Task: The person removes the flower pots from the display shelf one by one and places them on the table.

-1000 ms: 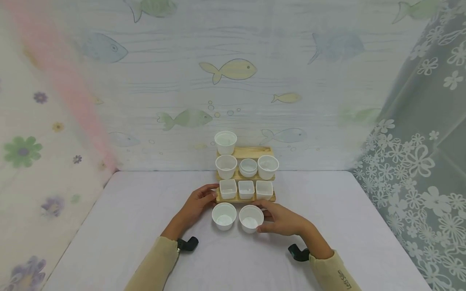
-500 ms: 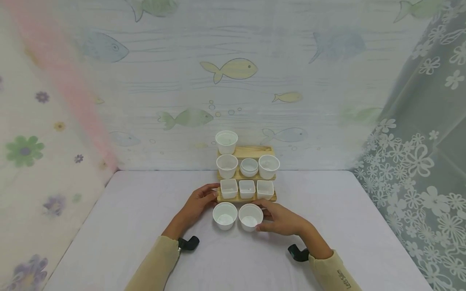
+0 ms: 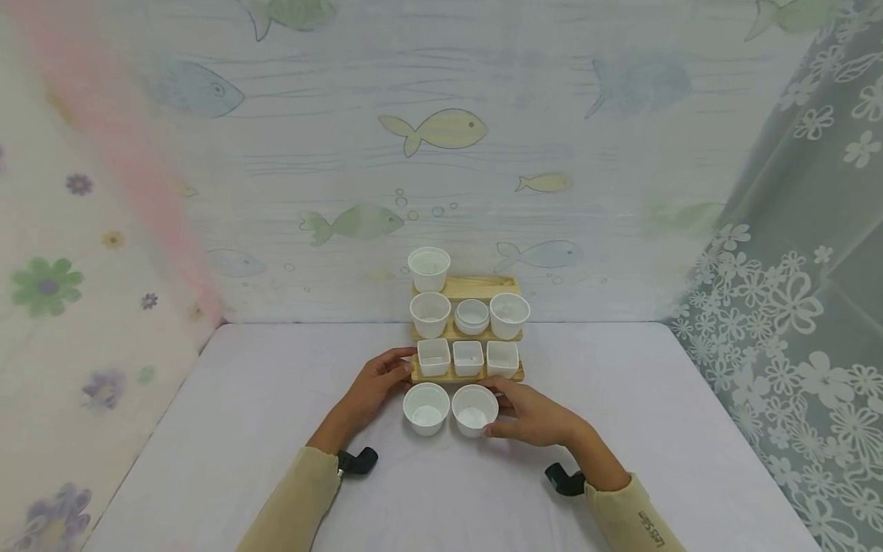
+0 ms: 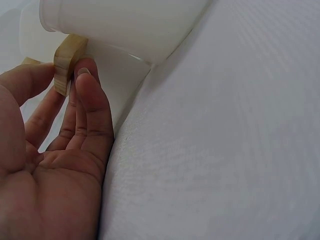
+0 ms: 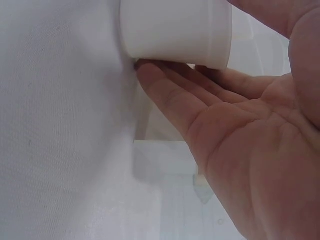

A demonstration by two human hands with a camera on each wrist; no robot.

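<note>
My left hand (image 3: 369, 389) pinches the left end of the bottom step of a tiered wooden rack (image 3: 480, 288); the left wrist view has thumb and fingertips on either side of the wooden end (image 4: 66, 59). My right hand (image 3: 536, 416) holds a round white plastic cup (image 3: 474, 414) from its right side, thumb in front and fingers behind. The right wrist view shows those fingers along the wall of this cup (image 5: 170, 30). A similar round cup (image 3: 425, 414) stands just left of it, in front of the rack. Both cups stand upright on the white cloth.
Three square white cups (image 3: 467, 359) line the bottom step. Round cups, among them a shorter pot (image 3: 472, 317), fill the middle step. One round cup (image 3: 429, 268) stands at the left of the top step. A fish-patterned backdrop (image 3: 441, 176) rises behind the table (image 3: 276, 399).
The right-hand round cup has shifted slightly left and away from me with my right hand, closer to its neighbour. My left hand has stayed on the rack's end.
</note>
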